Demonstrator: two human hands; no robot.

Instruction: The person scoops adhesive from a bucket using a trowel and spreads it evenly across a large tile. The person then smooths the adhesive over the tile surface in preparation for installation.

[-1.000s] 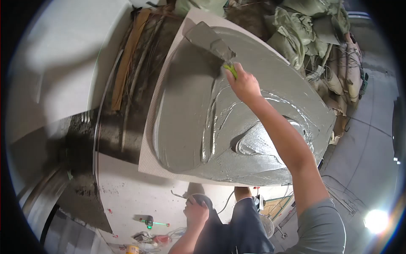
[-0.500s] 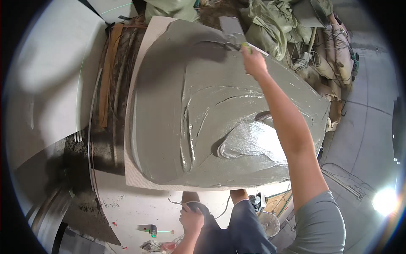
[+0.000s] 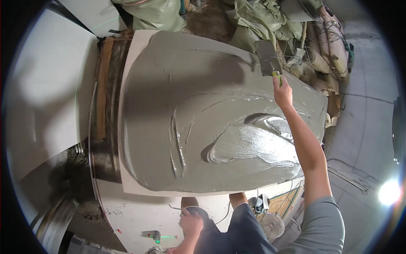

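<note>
My right hand (image 3: 283, 91) grips the yellow-green handle of a flat rectangular metal trowel (image 3: 265, 55). The blade lies over the far right edge of a large pale tile or board (image 3: 129, 72), whose upper face is coated with wet grey mortar (image 3: 148, 139). Ridges and a thick glossy mound (image 3: 249, 142) show in the mortar at centre right. Down by my left knee, my left hand (image 3: 191, 222) is closed against the hem of the dark shorts (image 3: 243, 226); whatever its fingers hold, if anything, is hidden.
Green woven sacks (image 3: 154, 17) and wrapped rolls (image 3: 323, 46) lie beyond the board. Wood strips (image 3: 104, 89) run along its left side. A small laser level (image 3: 157, 236) is on the floor, near a bucket (image 3: 270, 225). A bright lamp (image 3: 388, 192) glares at right.
My right hand has carried the trowel rightward and nearer along the board's far edge. My left hand stays by the knee. The whole view has shifted slightly.
</note>
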